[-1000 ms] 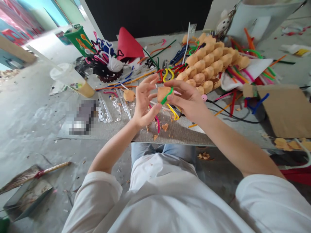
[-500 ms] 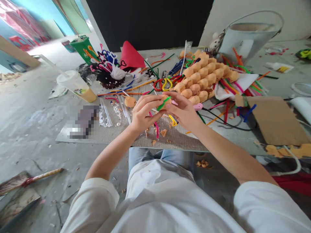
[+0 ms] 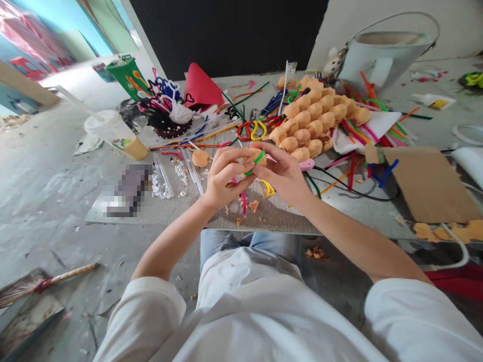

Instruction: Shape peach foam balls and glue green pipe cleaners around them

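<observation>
Head cam, facing fwd & down, close above L hand [image 3: 225, 178], R hand [image 3: 281, 173]

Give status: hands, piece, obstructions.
Left hand and right hand both gripping orange lump. Green pipe cleaner bent around it. Pink pipe cleaner below the hands, not blocking.

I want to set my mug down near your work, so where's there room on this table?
Try the grey tabletop between the black cable and the cardboard sheet, or the woven mat in front of the right hand, beside the orange crumbs. Behind the hands it's crowded with orange lumps and pipe cleaners.
</observation>
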Motion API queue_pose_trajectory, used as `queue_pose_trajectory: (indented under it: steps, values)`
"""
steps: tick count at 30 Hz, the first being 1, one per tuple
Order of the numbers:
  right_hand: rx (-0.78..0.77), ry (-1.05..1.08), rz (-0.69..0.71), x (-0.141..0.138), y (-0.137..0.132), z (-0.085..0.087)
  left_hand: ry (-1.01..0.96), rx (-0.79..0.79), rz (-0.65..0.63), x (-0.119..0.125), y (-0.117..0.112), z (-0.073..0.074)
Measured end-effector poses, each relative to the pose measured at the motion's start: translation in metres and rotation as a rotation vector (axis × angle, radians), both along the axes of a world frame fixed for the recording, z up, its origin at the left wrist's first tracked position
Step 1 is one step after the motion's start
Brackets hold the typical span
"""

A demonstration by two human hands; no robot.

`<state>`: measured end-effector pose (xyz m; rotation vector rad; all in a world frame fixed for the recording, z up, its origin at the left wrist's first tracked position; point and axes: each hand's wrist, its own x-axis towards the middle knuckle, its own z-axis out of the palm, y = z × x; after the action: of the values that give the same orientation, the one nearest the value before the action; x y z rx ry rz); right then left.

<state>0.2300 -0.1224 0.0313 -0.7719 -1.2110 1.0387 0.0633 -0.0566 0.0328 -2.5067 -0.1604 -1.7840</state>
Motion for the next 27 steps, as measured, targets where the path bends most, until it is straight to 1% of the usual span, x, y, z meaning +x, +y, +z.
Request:
queue_pose_trajectory:
  steps: [6,9,12,14,16,18,21,24,26,27]
  values:
    - [0.01,0.005,-0.035,-0.003,-0.002,0.002,0.031,0.06,0.045,-0.001,0.001,0.001]
    - [0.042,-0.027,-0.032,-0.002,-0.001,0.001,0.036,0.047,0.043,0.001,0.001,-0.001]
    - [0.031,-0.052,0.053,0.003,0.002,0.0,-0.016,-0.019,0.008,0.002,0.002,-0.003]
    - [0.014,-0.058,0.113,0.007,0.003,-0.001,-0.048,-0.112,-0.018,0.002,0.003,-0.005]
    - [0.013,-0.072,0.123,0.008,0.004,-0.001,-0.055,-0.195,-0.038,0.002,0.003,-0.005]
    - [0.018,-0.083,0.096,0.009,0.005,-0.002,-0.051,-0.208,-0.035,0.001,0.002,-0.004]
    - [0.024,-0.072,0.048,0.007,0.005,-0.002,-0.042,-0.158,-0.009,0.001,0.002,-0.002]
    - [0.038,-0.097,-0.001,0.008,0.006,-0.003,-0.042,-0.134,-0.013,0.0,0.002,-0.001]
    - [0.066,-0.129,-0.032,0.01,0.006,-0.004,-0.048,-0.157,-0.04,-0.001,0.002,-0.001]
    - [0.083,-0.143,-0.045,0.011,0.006,-0.005,-0.049,-0.194,-0.063,-0.001,0.001,-0.001]
